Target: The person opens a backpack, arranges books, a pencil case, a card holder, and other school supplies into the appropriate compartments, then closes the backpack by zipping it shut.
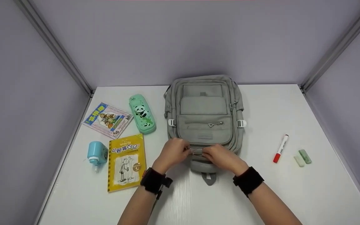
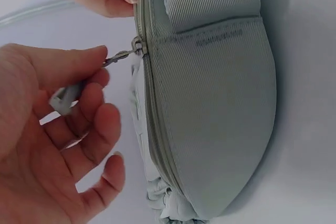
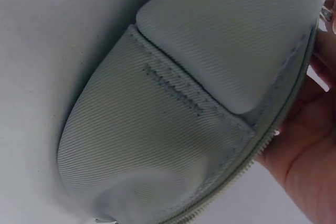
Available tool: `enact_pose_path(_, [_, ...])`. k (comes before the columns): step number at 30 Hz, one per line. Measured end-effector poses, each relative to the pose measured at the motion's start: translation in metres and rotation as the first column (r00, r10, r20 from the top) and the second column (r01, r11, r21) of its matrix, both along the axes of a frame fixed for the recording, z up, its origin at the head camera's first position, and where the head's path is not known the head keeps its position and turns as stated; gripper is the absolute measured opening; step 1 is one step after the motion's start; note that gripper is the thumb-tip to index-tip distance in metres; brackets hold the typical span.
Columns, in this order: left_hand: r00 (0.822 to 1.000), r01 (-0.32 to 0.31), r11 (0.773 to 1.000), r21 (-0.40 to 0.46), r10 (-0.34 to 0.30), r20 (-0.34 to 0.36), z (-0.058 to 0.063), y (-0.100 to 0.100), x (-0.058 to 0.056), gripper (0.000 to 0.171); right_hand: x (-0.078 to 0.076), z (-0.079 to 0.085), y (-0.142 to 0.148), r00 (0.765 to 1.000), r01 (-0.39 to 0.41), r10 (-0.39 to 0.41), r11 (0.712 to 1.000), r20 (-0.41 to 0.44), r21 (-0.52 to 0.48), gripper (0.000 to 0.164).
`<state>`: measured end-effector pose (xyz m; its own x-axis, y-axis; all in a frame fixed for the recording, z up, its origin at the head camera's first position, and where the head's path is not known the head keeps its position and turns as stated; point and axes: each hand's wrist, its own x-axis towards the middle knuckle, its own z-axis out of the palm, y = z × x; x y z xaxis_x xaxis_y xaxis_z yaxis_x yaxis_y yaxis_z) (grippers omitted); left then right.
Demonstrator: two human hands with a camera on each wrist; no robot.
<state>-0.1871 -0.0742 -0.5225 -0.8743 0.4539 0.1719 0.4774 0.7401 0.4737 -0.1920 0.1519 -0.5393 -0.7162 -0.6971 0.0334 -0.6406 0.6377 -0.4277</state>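
A grey backpack point(image 1: 205, 131) lies flat, its top handle end toward me. At that end both hands work close together on a curved zipper point(image 2: 152, 103). My left hand point(image 1: 174, 151) pinches the zipper pull point(image 2: 118, 57) between thumb and index finger, drawing it out from the slider; the other fingers curl loosely below. Just beside it, my right hand point(image 1: 222, 157) grips the zipper's edge, as the left wrist view shows. In the right wrist view, that hand point(image 3: 307, 145) is partly hidden behind the fabric, and bare zipper teeth point(image 3: 231, 179) run along the edge.
Left of the backpack are a green panda pencil case point(image 1: 142, 114), a picture book point(image 1: 108, 120), a yellow book point(image 1: 127, 162) and a blue bottle-shaped item point(image 1: 97, 152). On the right lie a red-capped marker point(image 1: 281, 148) and two small green blocks point(image 1: 305, 156). Walls enclose the table.
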Motion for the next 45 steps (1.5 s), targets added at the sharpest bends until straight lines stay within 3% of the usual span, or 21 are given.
enact_pose_path(6, [0.998, 0.012, 0.999, -0.05, -0.009, 0.068, -0.009, -0.003, 0.003, 0.015, -0.001, 0.002, 0.0, 0.998, 0.013, -0.013, 1.0, 0.068, 0.005, 0.02])
enact_pose_path(10, [0.989, 0.01, 1.0, -0.015, -0.007, 0.149, -0.011, -0.004, 0.003, 0.009, -0.001, 0.003, 0.0, 0.996, 0.016, -0.017, 1.0, 0.086, 0.006, 0.019])
enact_pose_path(19, [0.998, 0.001, 1.0, 0.02, -0.002, 0.065, -0.013, -0.01, 0.002, 0.006, -0.003, -0.002, 0.002, 0.998, 0.002, -0.001, 1.0, 0.068, -0.015, 0.018])
enact_pose_path(31, [0.989, -0.068, 0.995, 0.075, 0.057, 0.135, -0.015, -0.036, -0.001, 0.005, -0.005, 0.004, 0.007, 0.987, 0.059, -0.051, 0.997, 0.15, -0.046, 0.02])
enact_pose_path(37, [0.985, -0.056, 0.987, 0.152, 0.029, 0.173, -0.022, -0.054, -0.004, 0.007, -0.007, 0.003, 0.008, 0.984, 0.053, -0.045, 0.997, 0.172, -0.047, 0.019])
enact_pose_path(45, [0.961, -0.059, 0.947, 0.314, -0.031, 0.274, -0.028, -0.066, -0.008, 0.004, -0.009, 0.002, 0.008, 0.985, 0.049, -0.039, 0.997, 0.167, -0.057, 0.019])
